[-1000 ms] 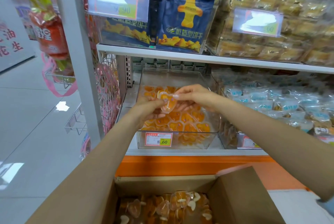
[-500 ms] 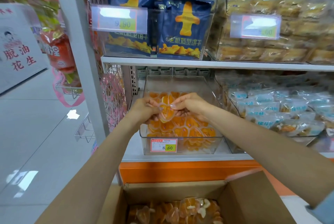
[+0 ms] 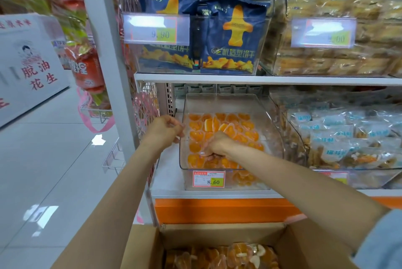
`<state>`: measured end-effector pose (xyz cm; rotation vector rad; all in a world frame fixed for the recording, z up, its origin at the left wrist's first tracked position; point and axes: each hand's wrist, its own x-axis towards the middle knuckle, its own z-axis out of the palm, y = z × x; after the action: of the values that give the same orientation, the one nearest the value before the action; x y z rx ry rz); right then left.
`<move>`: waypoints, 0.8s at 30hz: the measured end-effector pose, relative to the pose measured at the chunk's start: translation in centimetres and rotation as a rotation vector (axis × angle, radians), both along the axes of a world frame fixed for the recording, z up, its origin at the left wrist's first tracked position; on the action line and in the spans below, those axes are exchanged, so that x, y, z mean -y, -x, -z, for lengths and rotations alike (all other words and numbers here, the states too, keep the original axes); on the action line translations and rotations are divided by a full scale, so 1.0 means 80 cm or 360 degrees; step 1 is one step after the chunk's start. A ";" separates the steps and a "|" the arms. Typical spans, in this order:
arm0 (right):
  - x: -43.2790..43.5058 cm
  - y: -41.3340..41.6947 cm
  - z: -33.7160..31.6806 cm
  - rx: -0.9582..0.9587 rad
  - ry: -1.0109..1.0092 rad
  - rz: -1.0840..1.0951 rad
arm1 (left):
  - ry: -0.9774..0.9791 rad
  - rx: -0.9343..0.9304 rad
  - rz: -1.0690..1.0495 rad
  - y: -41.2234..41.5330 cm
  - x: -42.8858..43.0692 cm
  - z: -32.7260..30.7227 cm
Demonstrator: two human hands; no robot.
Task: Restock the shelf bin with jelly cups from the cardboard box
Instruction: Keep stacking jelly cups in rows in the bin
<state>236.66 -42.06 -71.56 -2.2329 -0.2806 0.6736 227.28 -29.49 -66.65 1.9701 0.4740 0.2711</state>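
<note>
Our right hand (image 3: 217,147) curled into the orange heart-shaped plastic jelly cups (image 3: 243,136) in the clear plastic shelf bin (image 3: 221,103), our left hand (image 3: 165,129) curled beside its left wall, neither grip discernible; dragging outward could have toppled the rows.

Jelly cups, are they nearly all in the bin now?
Not yet. Done: orange jelly cups cover the floor of the shelf bin. In hand: the right hand reaches into the bin, fingers curled on cups; the left hand sits by its left wall. Left: the cardboard box holds plenty more.
</note>
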 end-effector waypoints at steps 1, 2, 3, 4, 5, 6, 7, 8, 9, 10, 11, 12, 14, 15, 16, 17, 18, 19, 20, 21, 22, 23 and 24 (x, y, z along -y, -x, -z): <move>-0.001 -0.002 0.002 0.0022 0.0017 -0.0001 | 0.0001 0.0001 0.0009 -0.001 0.000 0.000; -0.002 -0.002 0.002 0.0046 0.0037 -0.0019 | -0.0008 -0.0003 0.0017 -0.002 0.001 0.000; -0.002 -0.001 0.003 0.0072 0.0047 -0.0053 | -0.0013 -0.0001 0.0024 -0.003 0.001 0.001; -0.002 0.000 0.005 0.0100 0.0050 -0.0090 | -0.0012 0.0007 0.0027 -0.003 0.002 0.002; -0.002 0.001 0.006 0.0131 0.0056 -0.0116 | -0.0010 0.0016 0.0031 -0.005 0.003 0.002; -0.003 0.002 0.007 0.0171 0.0068 -0.0133 | -0.0006 0.0022 0.0032 -0.005 0.004 0.002; -0.005 0.002 0.008 0.0220 0.0080 -0.0145 | 0.0000 0.0022 0.0036 -0.006 0.004 0.002; -0.006 0.001 0.008 0.0280 0.0096 -0.0157 | 0.0002 0.0020 0.0040 -0.006 0.004 0.002; -0.007 -0.001 0.009 0.0339 0.0121 -0.0174 | 0.0002 0.0020 0.0042 -0.005 0.004 0.002; -0.008 -0.002 0.009 0.0390 0.0156 -0.0196 | 0.0001 0.0024 0.0044 -0.005 0.003 0.003; -0.008 -0.002 0.009 0.0434 0.0182 -0.0225 | -0.0005 0.0031 0.0044 -0.005 0.002 0.003; -0.008 -0.001 0.008 0.0480 0.0202 -0.0261 | -0.0015 0.0038 0.0043 -0.005 0.001 0.004; -0.007 0.003 0.005 0.0617 0.0326 -0.0356 | -0.0025 0.0042 0.0046 -0.005 0.001 0.005; -0.004 0.003 0.001 0.0717 0.0393 -0.0385 | -0.0022 0.0042 0.0053 -0.005 0.002 0.005; 0.001 0.002 -0.004 0.0839 0.0409 -0.0375 | -0.0019 0.0045 0.0066 -0.006 0.003 0.006; 0.007 -0.003 -0.011 0.0961 0.0379 -0.0303 | -0.0019 0.0054 0.0081 -0.006 0.003 0.006; 0.016 -0.009 -0.020 0.1091 0.0308 -0.0169 | -0.0028 0.0067 0.0093 -0.007 0.004 0.007; 0.026 -0.019 -0.029 0.1214 0.0242 -0.0015 | -0.0045 0.0082 0.0104 -0.008 0.005 0.008; 0.038 -0.033 -0.035 0.1291 0.0211 0.0095 | -0.0066 0.0092 0.0117 -0.009 0.006 0.010; 0.048 -0.048 -0.037 0.1284 0.0234 0.0092 | -0.0082 0.0096 0.0135 -0.010 0.009 0.013; 0.058 -0.061 -0.037 0.1228 0.0298 -0.0035 | -0.0096 0.0094 0.0160 -0.012 0.011 0.015; 0.063 -0.069 -0.035 0.1166 0.0413 -0.0222 | -0.0109 0.0088 0.0189 -0.013 0.014 0.018; 0.066 -0.074 -0.031 0.1152 0.0532 -0.0402 | -0.0126 0.0083 0.0213 -0.014 0.016 0.020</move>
<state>242.57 -47.34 -69.08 -2.7272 -0.8701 -0.0032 228.41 -30.78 -68.27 2.0564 0.3005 0.2592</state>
